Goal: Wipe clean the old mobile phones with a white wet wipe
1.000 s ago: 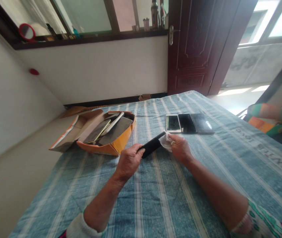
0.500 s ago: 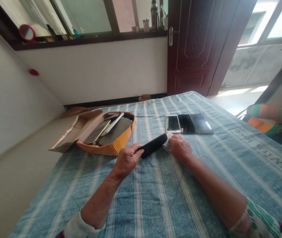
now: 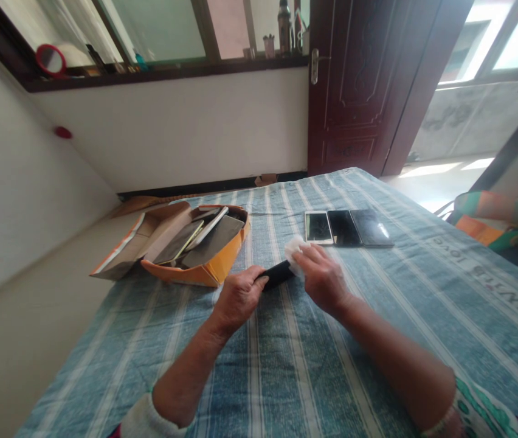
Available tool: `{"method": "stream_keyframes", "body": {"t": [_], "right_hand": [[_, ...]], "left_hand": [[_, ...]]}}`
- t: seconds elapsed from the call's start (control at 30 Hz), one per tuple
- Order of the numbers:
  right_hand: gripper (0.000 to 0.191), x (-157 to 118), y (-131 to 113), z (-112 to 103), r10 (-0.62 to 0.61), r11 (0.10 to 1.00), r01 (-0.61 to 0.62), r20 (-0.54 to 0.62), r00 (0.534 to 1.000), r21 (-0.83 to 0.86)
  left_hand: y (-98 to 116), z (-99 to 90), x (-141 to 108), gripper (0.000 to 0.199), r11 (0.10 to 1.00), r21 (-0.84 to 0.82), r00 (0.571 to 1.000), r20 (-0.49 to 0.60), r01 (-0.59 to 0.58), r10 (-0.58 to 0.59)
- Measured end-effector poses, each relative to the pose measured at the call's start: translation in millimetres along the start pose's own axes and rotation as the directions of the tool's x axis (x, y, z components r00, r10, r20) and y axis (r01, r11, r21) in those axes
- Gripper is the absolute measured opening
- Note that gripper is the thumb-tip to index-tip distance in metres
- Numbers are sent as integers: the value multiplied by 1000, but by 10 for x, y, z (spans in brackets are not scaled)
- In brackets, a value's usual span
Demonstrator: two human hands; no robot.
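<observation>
My left hand grips the near end of a black phone, thumb on top, holding it tilted above the bed. A crumpled white tissue is pinched in my right hand, which presses it over the phone's far end and hides that end. Beyond my right hand lie a white-framed phone, a black phone and a larger dark phone, side by side in a row. To the left, an open orange cardboard box holds several phones, some standing on edge.
A blue striped sheet covers the bed under everything. The box's lid hangs open at the bed's left edge. A dark red door and a windowsill with bottles and a mirror stand behind. Colourful fabric lies at the right.
My right hand has moved left with the tissue, from the phone's far tip onto its upper face. The phone has tilted slightly; my left hand keeps its hold.
</observation>
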State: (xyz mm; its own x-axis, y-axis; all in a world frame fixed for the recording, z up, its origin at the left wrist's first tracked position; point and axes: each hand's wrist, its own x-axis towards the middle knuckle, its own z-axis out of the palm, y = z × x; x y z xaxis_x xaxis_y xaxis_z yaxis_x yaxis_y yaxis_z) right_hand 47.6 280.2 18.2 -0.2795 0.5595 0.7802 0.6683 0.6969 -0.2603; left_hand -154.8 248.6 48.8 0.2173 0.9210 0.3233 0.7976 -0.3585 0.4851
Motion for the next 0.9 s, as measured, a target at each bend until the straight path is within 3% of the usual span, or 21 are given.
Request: {"method": "stream_keyframes", "body": {"t": [0.07,0.2,0.43,0.63,0.9], "right_hand": [[38,-18,-86,31,-85,996,85,22,996,-22],[39,-37,-87,58,-128,991,129,20,992,-31],[40,-24,34,18,-54,996,54,3,999,-76],[32,-26,-180,47,-160,987,160,24,987,-7],[29,5,-332,-34,-241,967,243,31,970,-72]], "left_hand": [[2,1,-2,19,1000,7,1000,6,-6,5],[0,3,-3,19,1000,8,1000,9,-6,6],[6,4,-2,20,1000,1,1000,12,11,-11],[7,5,3,19,1000,8,1000,11,2,-2],[-1,25,1,19,1000,-1,1000,11,-1,1]]}}
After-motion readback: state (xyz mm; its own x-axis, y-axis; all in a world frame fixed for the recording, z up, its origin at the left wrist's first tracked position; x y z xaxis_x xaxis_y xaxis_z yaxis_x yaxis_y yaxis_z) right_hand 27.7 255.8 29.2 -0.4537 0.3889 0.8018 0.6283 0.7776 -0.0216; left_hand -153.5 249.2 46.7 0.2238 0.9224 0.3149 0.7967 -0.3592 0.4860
